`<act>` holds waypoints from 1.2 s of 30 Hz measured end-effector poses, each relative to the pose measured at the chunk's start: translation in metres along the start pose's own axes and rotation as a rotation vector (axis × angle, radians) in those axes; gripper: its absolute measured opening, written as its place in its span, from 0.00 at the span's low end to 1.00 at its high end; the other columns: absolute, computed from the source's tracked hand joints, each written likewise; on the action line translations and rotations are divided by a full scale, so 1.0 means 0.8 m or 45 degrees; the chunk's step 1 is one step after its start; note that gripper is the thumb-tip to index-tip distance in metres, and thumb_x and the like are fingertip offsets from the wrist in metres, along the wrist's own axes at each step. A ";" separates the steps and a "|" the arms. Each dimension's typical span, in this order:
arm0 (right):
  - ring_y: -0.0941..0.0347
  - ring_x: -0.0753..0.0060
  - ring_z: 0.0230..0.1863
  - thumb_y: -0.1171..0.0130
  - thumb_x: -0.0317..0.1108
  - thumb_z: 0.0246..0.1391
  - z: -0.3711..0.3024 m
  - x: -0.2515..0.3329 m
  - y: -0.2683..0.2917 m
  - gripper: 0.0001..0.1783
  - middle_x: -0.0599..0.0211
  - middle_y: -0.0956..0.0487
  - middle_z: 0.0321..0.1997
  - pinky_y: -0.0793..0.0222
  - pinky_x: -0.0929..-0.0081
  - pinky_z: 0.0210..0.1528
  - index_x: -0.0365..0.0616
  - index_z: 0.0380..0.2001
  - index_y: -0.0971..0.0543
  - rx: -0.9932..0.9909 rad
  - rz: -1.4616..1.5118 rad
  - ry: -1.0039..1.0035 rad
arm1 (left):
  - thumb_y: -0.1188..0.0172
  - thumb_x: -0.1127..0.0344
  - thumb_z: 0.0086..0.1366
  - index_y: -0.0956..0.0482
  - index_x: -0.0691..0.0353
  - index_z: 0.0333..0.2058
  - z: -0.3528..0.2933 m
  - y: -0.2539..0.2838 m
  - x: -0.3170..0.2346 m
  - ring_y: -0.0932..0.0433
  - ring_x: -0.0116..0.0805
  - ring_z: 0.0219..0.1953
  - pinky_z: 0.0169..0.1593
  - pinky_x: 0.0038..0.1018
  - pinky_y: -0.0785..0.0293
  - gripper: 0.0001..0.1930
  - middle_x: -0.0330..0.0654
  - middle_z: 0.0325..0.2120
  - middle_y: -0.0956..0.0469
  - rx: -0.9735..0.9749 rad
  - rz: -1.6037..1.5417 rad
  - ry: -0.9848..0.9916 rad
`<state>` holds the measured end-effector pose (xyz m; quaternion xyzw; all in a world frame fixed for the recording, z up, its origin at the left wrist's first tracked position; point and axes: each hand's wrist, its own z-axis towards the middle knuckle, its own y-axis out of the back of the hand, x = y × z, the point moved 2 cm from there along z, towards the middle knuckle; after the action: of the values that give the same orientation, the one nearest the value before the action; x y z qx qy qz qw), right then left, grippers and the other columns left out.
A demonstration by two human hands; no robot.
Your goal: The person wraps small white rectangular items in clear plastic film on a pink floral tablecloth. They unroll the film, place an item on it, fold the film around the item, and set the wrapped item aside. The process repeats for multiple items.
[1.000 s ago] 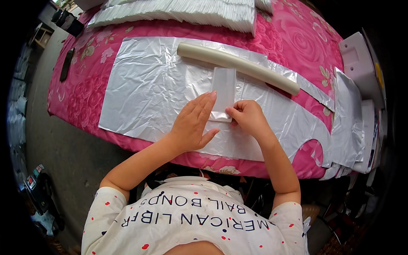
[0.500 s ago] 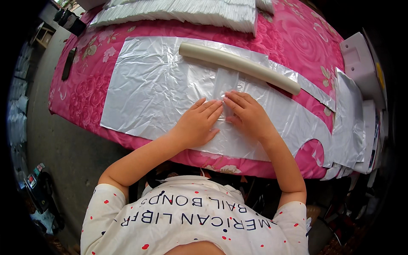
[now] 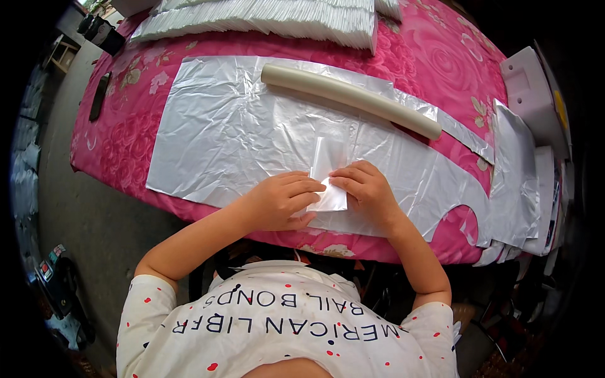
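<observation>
A narrow folded piece of clear plastic film (image 3: 329, 162) lies between my hands, its near end doubled over into a shiny flap. My left hand (image 3: 283, 198) pinches its left edge with bent fingers. At the right edge, my right hand (image 3: 365, 188) grips the flap with curled fingers, close to the left fingertips. Beneath both hands spreads a large, wrinkled, silvery-white plastic sheet (image 3: 208, 120) with a rounded cut-out at its right end. A long beige-grey tube (image 3: 350, 96) rests across the sheet's far part, beyond my hands.
A pink flowered cloth (image 3: 129, 142) covers the table. Thick stacks of white folded film (image 3: 265, 26) lie at the far side. At the right edge are loose plastic sheets (image 3: 515, 170) and a white foam box (image 3: 532, 82). A dark bottle (image 3: 101, 33) and a dark flat object (image 3: 99, 96) sit left.
Both hands have moved nearer my body along the folded film. Its near end now shows as a turned-over flap between them. The tube and large sheet stay in place.
</observation>
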<state>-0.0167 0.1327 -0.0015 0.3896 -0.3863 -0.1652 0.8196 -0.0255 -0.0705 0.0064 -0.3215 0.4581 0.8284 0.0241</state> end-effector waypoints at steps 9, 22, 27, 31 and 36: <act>0.27 0.65 0.30 0.40 0.25 0.43 -0.006 0.005 -0.002 0.10 0.65 0.22 0.29 0.32 0.72 0.33 0.42 0.33 0.20 -0.041 0.294 -0.508 | 0.38 0.68 0.50 0.32 0.65 0.52 -0.007 -0.008 0.010 0.24 0.44 0.41 0.46 0.33 0.29 0.28 0.50 0.38 0.23 0.035 -0.185 0.443; 0.27 0.75 0.18 0.45 0.39 0.53 0.045 -0.030 0.002 0.16 0.64 0.23 0.18 0.33 0.75 0.24 0.34 0.25 0.21 0.342 0.554 -1.350 | 0.40 0.69 0.56 0.44 0.72 0.59 0.031 0.005 0.033 0.22 0.35 0.28 0.35 0.25 0.26 0.34 0.49 0.33 0.23 -0.240 -0.480 1.122; 0.26 0.73 0.18 0.46 0.38 0.52 0.047 -0.030 0.000 0.15 0.63 0.23 0.16 0.33 0.75 0.24 0.35 0.23 0.21 0.346 0.507 -1.332 | 0.40 0.66 0.54 0.44 0.71 0.59 0.025 -0.011 0.020 0.34 0.49 0.53 0.55 0.35 0.36 0.36 0.56 0.54 0.37 -0.266 0.318 0.465; 0.26 0.72 0.17 0.46 0.38 0.51 0.041 -0.038 -0.007 0.16 0.62 0.24 0.14 0.32 0.74 0.25 0.36 0.20 0.21 0.312 0.521 -1.297 | 0.41 0.51 0.53 0.49 0.75 0.60 0.042 -0.037 0.014 0.51 0.52 0.65 0.65 0.43 0.56 0.44 0.58 0.61 0.47 -0.019 0.409 0.380; 0.26 0.66 0.19 0.43 0.38 0.46 0.043 -0.023 -0.002 0.15 0.60 0.23 0.16 0.32 0.71 0.26 0.36 0.19 0.21 0.238 0.412 -1.268 | 0.44 0.39 0.51 0.56 0.77 0.61 0.038 -0.057 0.029 0.60 0.51 0.67 0.67 0.43 0.66 0.53 0.60 0.63 0.55 0.095 0.422 0.465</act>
<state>-0.0548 0.1246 0.0016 0.2708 -0.7970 -0.1665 0.5136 -0.0444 -0.0264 -0.0286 -0.3853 0.5315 0.7317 -0.1836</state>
